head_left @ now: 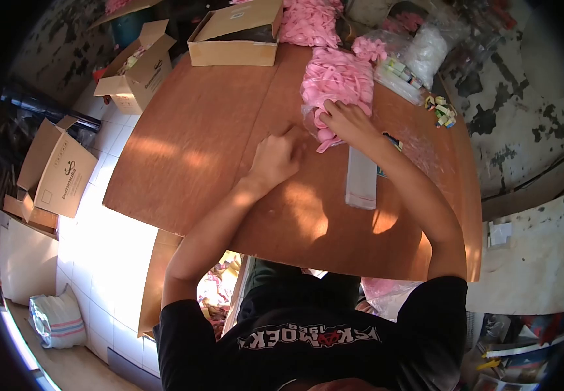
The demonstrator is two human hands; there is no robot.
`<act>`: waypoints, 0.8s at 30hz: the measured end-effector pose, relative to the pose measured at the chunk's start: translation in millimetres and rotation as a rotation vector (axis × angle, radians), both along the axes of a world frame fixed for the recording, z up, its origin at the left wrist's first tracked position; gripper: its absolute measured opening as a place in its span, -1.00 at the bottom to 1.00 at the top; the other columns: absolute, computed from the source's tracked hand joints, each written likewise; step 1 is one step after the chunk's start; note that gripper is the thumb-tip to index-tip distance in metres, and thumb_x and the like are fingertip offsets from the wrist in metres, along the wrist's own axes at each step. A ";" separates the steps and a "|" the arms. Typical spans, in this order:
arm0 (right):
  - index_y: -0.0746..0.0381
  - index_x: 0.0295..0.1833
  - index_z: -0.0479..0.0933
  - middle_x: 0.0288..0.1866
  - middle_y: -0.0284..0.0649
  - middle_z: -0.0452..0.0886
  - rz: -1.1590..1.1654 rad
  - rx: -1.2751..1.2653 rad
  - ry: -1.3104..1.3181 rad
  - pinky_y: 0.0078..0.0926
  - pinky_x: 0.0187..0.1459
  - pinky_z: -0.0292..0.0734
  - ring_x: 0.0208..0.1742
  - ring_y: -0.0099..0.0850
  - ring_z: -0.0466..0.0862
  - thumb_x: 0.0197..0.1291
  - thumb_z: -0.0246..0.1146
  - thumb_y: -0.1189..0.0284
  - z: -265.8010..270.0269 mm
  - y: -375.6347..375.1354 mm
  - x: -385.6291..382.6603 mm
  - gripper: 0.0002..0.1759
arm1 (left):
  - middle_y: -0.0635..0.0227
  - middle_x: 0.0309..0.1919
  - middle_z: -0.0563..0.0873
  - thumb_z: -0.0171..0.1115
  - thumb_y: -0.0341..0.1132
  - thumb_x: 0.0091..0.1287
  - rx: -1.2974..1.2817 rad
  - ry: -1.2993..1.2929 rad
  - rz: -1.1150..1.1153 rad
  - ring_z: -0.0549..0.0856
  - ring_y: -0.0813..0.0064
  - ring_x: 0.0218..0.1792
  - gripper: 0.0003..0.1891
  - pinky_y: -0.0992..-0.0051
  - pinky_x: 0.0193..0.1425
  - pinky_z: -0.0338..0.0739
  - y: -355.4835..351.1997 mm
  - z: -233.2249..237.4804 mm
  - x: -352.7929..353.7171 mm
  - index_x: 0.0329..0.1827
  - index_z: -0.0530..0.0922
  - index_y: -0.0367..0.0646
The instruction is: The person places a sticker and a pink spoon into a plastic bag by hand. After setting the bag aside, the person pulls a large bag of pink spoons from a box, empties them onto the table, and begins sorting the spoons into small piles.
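A clear plastic bag (338,72) full of small pink pieces with rounded ends lies at the far side of the brown table (216,117). My right hand (349,122) is at the bag's near, open end, its fingers bent and closed on a pink piece (325,135); the fingertips are partly hidden. Left of the bag, my left hand (274,160) hovers over or rests on the wood, its fingers curled and blurred, with nothing visible in them. A flat clear packet (361,179) lies just below my right wrist.
Behind stand an open cardboard box (233,53) and another pink heap (309,25). Clear bags (425,55) and small printed packs (441,111) lie at the right. More cardboard boxes (67,173) stand on the tiled floor at the left.
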State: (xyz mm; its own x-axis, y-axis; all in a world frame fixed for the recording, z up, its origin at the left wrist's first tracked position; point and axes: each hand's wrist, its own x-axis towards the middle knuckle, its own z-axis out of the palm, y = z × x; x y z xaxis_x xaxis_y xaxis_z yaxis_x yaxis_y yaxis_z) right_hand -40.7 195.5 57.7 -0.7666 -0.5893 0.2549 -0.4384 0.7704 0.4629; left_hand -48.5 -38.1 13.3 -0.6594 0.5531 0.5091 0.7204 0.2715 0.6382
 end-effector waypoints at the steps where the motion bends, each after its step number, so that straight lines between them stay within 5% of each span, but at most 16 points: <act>1: 0.18 -0.15 0.57 -0.19 -0.22 0.57 -0.008 0.001 0.006 -0.30 -0.26 0.64 -0.24 -0.24 0.71 0.15 0.32 0.28 2.6 -3.1 5.6 -0.77 | 0.12 -0.05 0.66 0.26 -0.42 0.21 0.067 0.067 -0.006 0.65 -0.07 -0.04 -0.72 0.08 0.09 0.53 -0.3 0.8 -1.3 0.00 0.59 -0.16; 2: 0.18 -0.15 0.57 -0.19 -0.22 0.57 -0.005 0.003 0.007 -0.30 -0.26 0.64 -0.24 -0.24 0.71 0.15 0.32 0.28 4.8 -6.2 13.8 -0.77 | 0.12 -0.05 0.66 0.26 -0.42 0.21 0.070 0.068 -0.004 0.65 -0.07 -0.04 -0.72 0.08 0.09 0.53 -0.5 2.0 -1.2 0.00 0.59 -0.16; 4: 0.24 -0.19 0.52 -0.25 -0.24 0.60 0.017 -0.554 -0.031 -0.42 -0.27 0.62 -0.29 -0.39 0.68 0.27 0.28 0.41 27.6 -31.7 40.1 -0.86 | 0.09 -0.06 0.65 0.29 -0.45 0.21 0.273 0.124 0.048 0.64 -0.03 0.00 -0.61 0.11 0.12 0.51 -0.7 11.7 1.0 0.12 0.51 -0.24; 5: 0.24 -0.19 0.52 -0.25 -0.24 0.60 0.018 -0.554 -0.032 -0.42 -0.27 0.62 -0.29 -0.39 0.68 0.27 0.28 0.41 33.2 -43.8 50.8 -0.86 | 0.09 -0.06 0.65 0.29 -0.45 0.21 0.273 0.124 0.050 0.64 -0.03 0.00 -0.61 0.11 0.12 0.51 0.7 19.6 3.6 0.12 0.51 -0.24; 7: 0.28 -0.16 0.55 -0.36 -0.28 0.62 0.015 -1.231 -0.308 -0.50 -0.36 0.56 -0.41 -0.54 0.64 0.34 0.25 0.42 37.2 -64.2 64.8 -0.86 | 0.16 -0.09 0.64 0.34 -0.39 0.29 0.473 0.228 -0.168 0.72 0.24 -0.23 -0.54 0.32 -0.17 0.62 4.1 33.0 9.4 0.19 0.40 -0.32; 8: 0.28 -0.16 0.55 -0.36 -0.28 0.62 0.014 -1.231 -0.307 -0.50 -0.36 0.56 -0.41 -0.54 0.64 0.34 0.25 0.42 35.9 -66.8 64.3 -0.86 | 0.16 -0.09 0.64 0.34 -0.39 0.29 0.472 0.228 -0.169 0.72 0.24 -0.23 -0.54 0.32 -0.17 0.62 4.3 30.5 11.0 0.19 0.40 -0.32; 10: 0.28 -0.14 0.58 -0.45 -0.31 0.61 0.089 -1.377 -0.495 -0.61 -0.36 0.53 -0.43 -0.66 0.59 0.35 0.22 0.48 34.7 -67.7 63.5 -0.90 | 0.26 -0.16 0.66 0.24 -0.40 0.41 0.460 -0.497 -0.445 0.71 0.51 -0.29 -0.58 0.51 -0.29 0.59 3.6 25.0 14.0 0.27 0.35 -0.29; 11: 0.31 -0.14 0.60 -0.43 -0.22 0.64 -0.029 -1.436 -0.488 -0.49 -0.32 0.57 -0.41 -0.48 0.67 0.31 0.22 0.50 40.7 -64.2 58.1 -0.89 | 0.26 -0.16 0.66 0.24 -0.40 0.41 0.458 -0.498 -0.446 0.71 0.51 -0.29 -0.58 0.51 -0.29 0.59 2.2 24.1 12.7 0.27 0.35 -0.29; 12: 0.31 -0.14 0.60 -0.43 -0.22 0.64 -0.029 -1.436 -0.488 -0.49 -0.32 0.57 -0.41 -0.48 0.67 0.31 0.22 0.50 43.8 -56.6 50.1 -0.89 | 0.28 -0.21 0.66 0.19 -0.43 0.44 0.435 -0.527 -0.395 0.70 0.57 -0.34 -0.60 0.59 -0.34 0.56 0.7 24.8 8.8 0.29 0.34 -0.29; 14: 0.34 -0.14 0.62 -0.38 -0.08 0.67 -0.013 -0.931 -0.074 -0.35 -0.26 0.60 -0.37 -0.21 0.71 0.23 0.25 0.51 48.6 -36.4 34.9 -0.86 | 0.31 -0.25 0.67 0.14 -0.46 0.47 0.414 -0.554 -0.342 0.69 0.63 -0.38 -0.62 0.66 -0.39 0.53 -3.4 25.3 2.8 0.31 0.34 -0.29; 15: 0.35 -0.18 0.63 -0.30 0.02 0.68 -0.099 -0.846 -0.144 -0.24 -0.18 0.61 -0.27 -0.03 0.70 0.11 0.29 0.52 43.9 -27.0 29.8 -0.83 | 0.33 -0.30 0.67 0.17 -0.46 0.45 0.412 -0.592 -0.292 0.69 0.62 -0.41 -0.60 0.65 -0.43 0.52 -5.6 24.1 0.0 0.31 0.33 -0.31; 16: 0.35 -0.18 0.63 -0.30 0.02 0.68 -0.095 -0.844 -0.142 -0.24 -0.18 0.61 -0.27 -0.03 0.70 0.11 0.29 0.52 34.2 -15.9 25.4 -0.83 | 0.34 -0.35 0.66 0.19 -0.45 0.44 0.410 -0.629 -0.241 0.69 0.60 -0.44 -0.58 0.63 -0.46 0.51 -6.9 22.6 -2.4 0.31 0.33 -0.32; 18: 0.33 -0.21 0.63 -0.23 -0.02 0.69 -0.277 -0.325 -0.250 -0.24 -0.15 0.62 -0.19 -0.09 0.72 0.04 0.35 0.50 19.3 -3.0 19.7 -0.81 | 0.33 -0.36 0.66 0.20 -0.45 0.44 0.416 -0.635 -0.206 0.68 0.60 -0.47 -0.57 0.62 -0.49 0.51 -5.9 15.4 -5.6 0.30 0.33 -0.35; 24: 0.27 -0.13 0.62 -0.14 -0.12 0.70 -0.332 -0.160 -0.211 -0.18 -0.07 0.60 -0.01 -0.14 0.68 -0.05 0.41 0.47 -7.1 7.2 21.0 -0.70 | 0.33 -0.39 0.70 0.25 -0.45 0.39 0.451 -0.658 -0.173 0.69 0.62 -0.49 -0.64 0.61 -0.54 0.47 -2.7 12.2 -2.1 0.20 0.43 -0.33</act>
State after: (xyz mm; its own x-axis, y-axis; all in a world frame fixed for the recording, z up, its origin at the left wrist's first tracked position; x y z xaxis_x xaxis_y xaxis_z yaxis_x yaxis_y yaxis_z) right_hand -19.8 202.8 50.6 -0.9532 -0.2677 0.1405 -0.2270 0.9406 0.2524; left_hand -50.6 -40.9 25.5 -0.8249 0.5094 0.2450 0.1679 -0.1931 0.9667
